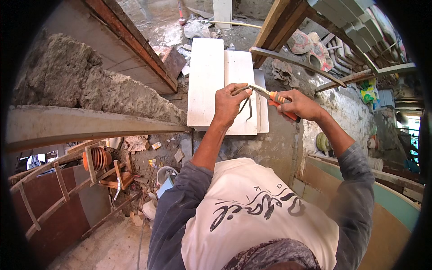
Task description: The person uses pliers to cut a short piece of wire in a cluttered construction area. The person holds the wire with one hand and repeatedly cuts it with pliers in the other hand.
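My left hand [226, 105] pinches a dark bent wire [250, 109] between thumb and fingers, and its bent lengths hang below. My right hand [300, 105] is closed around the orange-and-grey handles of a pair of pliers [277, 97]. The metal jaws point left and meet the wire beside my left fingertips; whether they are clamped on it is too small to tell. Beneath both hands lie white, smooth-faced blocks [205, 81], stacked in an overlapping way. A lower block [238, 65] lies to the right of the tallest one.
A broken masonry wall [74, 74] with a smooth ledge [101, 125] stands close on my left. Timber posts [278, 27] and a wooden crossbar [297, 64] rise at front right. A wooden ladder [57, 175], a bucket [166, 173] and rubble lie at lower left. Sacks [314, 49] sit at far right.
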{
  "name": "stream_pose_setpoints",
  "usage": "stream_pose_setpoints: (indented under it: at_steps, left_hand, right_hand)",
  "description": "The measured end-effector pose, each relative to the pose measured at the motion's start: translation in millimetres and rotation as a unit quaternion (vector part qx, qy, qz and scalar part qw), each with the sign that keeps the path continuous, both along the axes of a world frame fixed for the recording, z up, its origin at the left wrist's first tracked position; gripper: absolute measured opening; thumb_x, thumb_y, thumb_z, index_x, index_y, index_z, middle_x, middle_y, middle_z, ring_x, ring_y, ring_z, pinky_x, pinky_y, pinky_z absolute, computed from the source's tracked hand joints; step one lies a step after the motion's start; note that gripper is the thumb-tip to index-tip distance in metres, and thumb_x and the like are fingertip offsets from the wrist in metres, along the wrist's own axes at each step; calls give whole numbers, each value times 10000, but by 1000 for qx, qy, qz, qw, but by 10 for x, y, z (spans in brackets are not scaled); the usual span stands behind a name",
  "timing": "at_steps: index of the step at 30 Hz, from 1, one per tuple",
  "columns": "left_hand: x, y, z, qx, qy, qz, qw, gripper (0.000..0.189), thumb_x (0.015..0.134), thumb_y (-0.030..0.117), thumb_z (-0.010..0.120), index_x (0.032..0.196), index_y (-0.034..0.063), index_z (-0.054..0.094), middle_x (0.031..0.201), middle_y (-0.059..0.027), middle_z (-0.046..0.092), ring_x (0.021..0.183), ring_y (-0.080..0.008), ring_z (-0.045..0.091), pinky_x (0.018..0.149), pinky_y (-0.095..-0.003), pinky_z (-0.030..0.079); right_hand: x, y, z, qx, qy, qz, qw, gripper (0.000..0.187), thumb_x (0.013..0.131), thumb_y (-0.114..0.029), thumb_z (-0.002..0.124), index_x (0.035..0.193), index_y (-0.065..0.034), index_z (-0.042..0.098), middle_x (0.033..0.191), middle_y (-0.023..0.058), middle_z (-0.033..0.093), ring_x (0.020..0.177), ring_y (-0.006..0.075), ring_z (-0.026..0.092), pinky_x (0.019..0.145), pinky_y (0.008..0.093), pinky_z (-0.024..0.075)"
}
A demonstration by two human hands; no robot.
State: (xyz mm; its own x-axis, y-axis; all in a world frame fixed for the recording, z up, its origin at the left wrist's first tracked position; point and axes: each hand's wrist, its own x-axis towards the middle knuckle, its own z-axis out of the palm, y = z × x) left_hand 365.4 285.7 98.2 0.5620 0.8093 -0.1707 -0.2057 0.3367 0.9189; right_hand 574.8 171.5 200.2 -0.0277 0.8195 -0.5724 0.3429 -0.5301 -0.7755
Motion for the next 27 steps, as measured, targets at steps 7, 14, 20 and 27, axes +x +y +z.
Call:
stream_pose_setpoints:
  at_steps: [7,14,20,27]
  left_hand:
    - [4,20,-30,-2,-14,7,1000,333,894,29,735,1180,-127,670,1050,-174,741,936,-164,710,842,-245,559]
    - [-8,49,-48,-16,-11,12,1000,329,897,27,732,1182,-125,670,1053,-169,741,947,-156,706,836,-238,555]
    - [5,-38,47,-5,15,2,1000,328,902,41,739,1184,-116,678,1046,-161,744,922,-139,700,802,-234,550]
    - [48,-140,57,-22,-6,-30,999,356,899,40,742,1205,-123,661,1075,-174,740,980,-165,702,891,-249,533]
  right_hand:
    - [20,-8,-215,28,-11,-8,1000,356,837,-174,647,1143,8,664,690,-6,564,550,78,504,518,253,403]
    - [-8,-7,-244,24,-25,14,999,564,819,-98,574,1377,-20,568,1039,93,678,898,147,654,731,308,516]
    - [-64,-15,125,3,-167,72,983,655,806,-60,575,1457,-32,509,1223,188,670,1079,284,676,945,369,506]
    - [-36,-139,271,13,-263,124,957,588,850,-69,582,1435,-34,528,1050,155,652,983,311,635,909,424,484]
